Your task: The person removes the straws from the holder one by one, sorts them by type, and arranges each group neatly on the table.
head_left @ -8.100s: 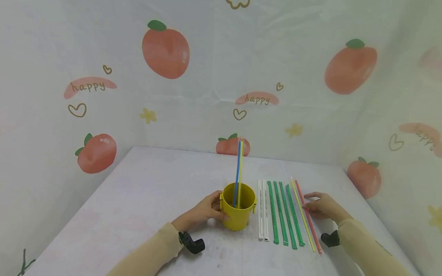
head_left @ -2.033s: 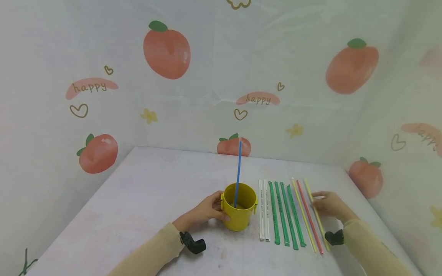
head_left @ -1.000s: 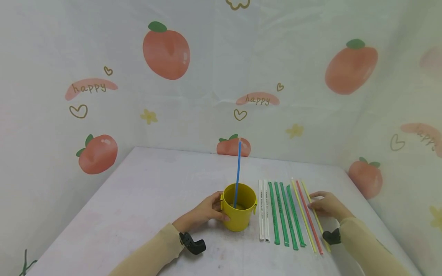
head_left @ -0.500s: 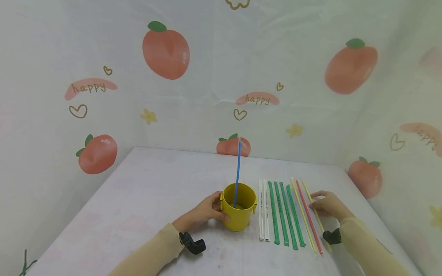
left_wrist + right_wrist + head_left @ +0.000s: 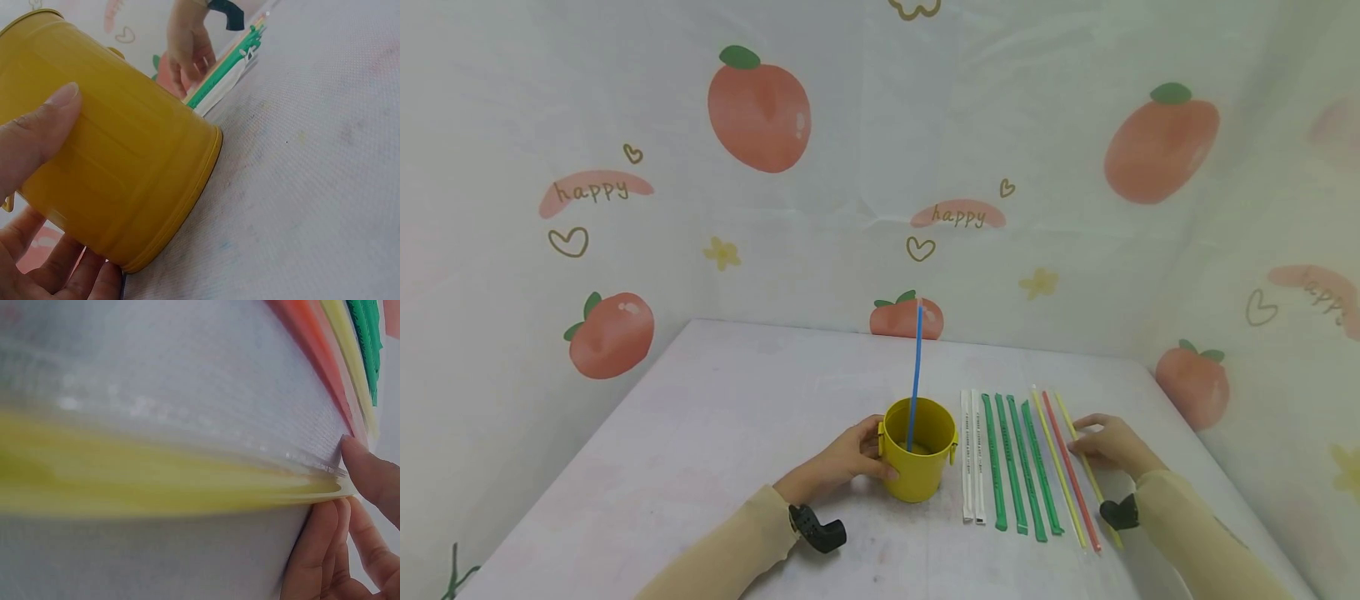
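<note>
My left hand grips a small yellow bucket by its side, thumb in front and fingers curled round behind, as the left wrist view shows. One blue straw stands leaning in the bucket. At the right end of a row of straws, my right hand holds a yellow straw in clear wrap, low at the table, with thumb and fingers on either side of it. Just left of that straw lie a red straw and another yellow straw.
Several green-wrapped straws and two white-wrapped straws lie side by side between the bucket and the coloured straws. A patterned cloth backdrop rises behind the pale table.
A yellow straw that stood in the bucket with the blue one now lies right of the red straw. Lately it has shifted slightly left at its far end. The left hand stays put.
</note>
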`<state>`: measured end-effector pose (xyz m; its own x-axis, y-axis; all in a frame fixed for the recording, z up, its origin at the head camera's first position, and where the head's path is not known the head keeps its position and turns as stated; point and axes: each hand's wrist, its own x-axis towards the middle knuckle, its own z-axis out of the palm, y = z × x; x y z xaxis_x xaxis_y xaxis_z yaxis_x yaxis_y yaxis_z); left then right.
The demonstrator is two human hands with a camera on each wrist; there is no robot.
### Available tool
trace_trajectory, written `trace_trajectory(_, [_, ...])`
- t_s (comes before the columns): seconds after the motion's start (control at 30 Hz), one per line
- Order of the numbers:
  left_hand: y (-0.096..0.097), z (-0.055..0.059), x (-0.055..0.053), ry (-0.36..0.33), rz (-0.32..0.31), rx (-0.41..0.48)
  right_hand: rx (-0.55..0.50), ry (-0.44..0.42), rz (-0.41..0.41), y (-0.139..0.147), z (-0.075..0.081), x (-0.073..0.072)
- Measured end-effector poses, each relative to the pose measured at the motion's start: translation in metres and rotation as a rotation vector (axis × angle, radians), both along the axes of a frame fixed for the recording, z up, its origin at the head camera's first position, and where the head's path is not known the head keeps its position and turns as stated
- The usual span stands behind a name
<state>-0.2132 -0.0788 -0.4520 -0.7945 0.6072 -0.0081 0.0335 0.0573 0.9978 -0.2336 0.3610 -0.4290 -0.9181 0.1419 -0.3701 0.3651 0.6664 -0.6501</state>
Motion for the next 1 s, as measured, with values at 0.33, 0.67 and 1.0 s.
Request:
trace_trajectory(0.33, [0.0006,0.0001,0.0005,-0.015,0.008,-0.007,0.005,-0.015,0.003,-0.0009,0.0025,0.0000])
trace_trajectory(0.67, [0.0002,0.0001,0.0008,-0.004,0.001,0.000,0.015,-0.025,-0.004,-0.0004,0.0027,-0.0006])
trace_trajectory(1.0, [0.0002,-0.0024,-0.0006,0.015,0.003,-0.008,-0.044,0.009,0.018,0.0025,0.0036,-0.0012])
